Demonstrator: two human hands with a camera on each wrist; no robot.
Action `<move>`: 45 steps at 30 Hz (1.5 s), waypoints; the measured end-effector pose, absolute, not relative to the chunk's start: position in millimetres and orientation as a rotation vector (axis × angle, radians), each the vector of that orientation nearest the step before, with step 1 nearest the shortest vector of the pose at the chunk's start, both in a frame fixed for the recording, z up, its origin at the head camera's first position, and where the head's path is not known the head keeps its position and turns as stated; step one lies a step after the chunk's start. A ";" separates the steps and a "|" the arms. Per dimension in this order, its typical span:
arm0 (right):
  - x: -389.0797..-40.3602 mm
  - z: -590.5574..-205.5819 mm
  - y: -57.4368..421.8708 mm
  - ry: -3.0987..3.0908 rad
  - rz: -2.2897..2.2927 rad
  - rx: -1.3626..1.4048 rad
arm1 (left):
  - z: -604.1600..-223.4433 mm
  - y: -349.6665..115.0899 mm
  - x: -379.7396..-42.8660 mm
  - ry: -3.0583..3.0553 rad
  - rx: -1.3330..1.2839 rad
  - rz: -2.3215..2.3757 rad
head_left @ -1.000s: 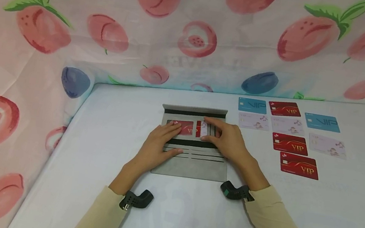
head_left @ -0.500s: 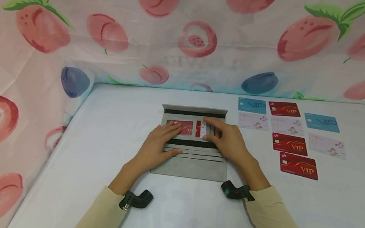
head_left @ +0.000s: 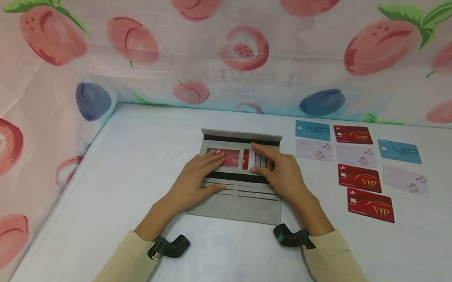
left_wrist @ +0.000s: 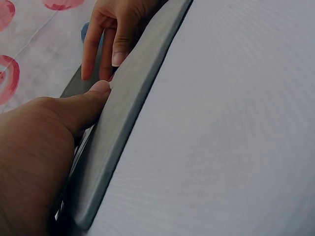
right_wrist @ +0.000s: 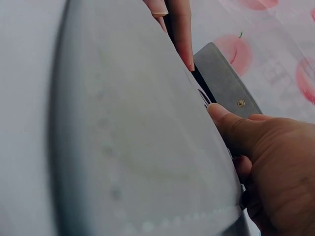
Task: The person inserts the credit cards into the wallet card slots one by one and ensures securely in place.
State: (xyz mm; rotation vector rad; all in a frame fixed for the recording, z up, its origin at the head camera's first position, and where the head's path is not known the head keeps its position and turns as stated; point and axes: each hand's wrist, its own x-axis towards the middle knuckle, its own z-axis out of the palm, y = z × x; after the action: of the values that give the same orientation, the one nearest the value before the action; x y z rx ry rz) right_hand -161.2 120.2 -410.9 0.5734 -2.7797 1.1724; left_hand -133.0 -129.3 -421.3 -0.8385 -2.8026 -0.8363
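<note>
A grey card wallet (head_left: pixel 238 208) lies spread out on the white table, its slots facing up. My left hand (head_left: pixel 190 181) rests on its left side, fingers extended over a red VIP card (head_left: pixel 230 157) and thumb on the lower part. On the right side, my right hand (head_left: pixel 284 173) holds a pale card (head_left: pixel 251 160) between thumb and forefinger, at its lower and upper edges. Just left of that card shows a strip of another red card (head_left: pixel 245 159). In the right wrist view, the right thumb (right_wrist: pixel 231 123) is at the wallet's edge; the card is mostly hidden there.
To the wallet's right lie several loose cards: blue ones such as the blue card (head_left: pixel 312 130), red ones such as the red VIP card (head_left: pixel 370 205), and pale pink ones such as the pink card (head_left: pixel 405 180). Fruit-printed cloth (head_left: pixel 166 75) hangs behind the table (head_left: pixel 142 148).
The right forefinger has shifted slightly up and left at the pale card, and less of the card's pink print shows. The left hand, wallet and loose cards have stayed put.
</note>
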 end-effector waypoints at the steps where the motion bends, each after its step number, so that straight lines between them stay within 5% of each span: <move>1: -161.2 -411.0 120.0 -2.779 1.171 0.573 | -421.2 -129.4 -132.8 -2.802 -0.838 -0.836; 45: -164.0 -411.1 121.3 -2.869 1.131 0.524 | -423.6 -130.3 -133.6 -2.773 -0.849 -0.859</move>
State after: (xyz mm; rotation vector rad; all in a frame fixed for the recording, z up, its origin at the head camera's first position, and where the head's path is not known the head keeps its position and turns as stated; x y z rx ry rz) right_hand -164.0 121.3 -411.1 0.5243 -2.8694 1.1308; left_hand -133.6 -130.3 -423.6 -0.8487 -2.7731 -0.8586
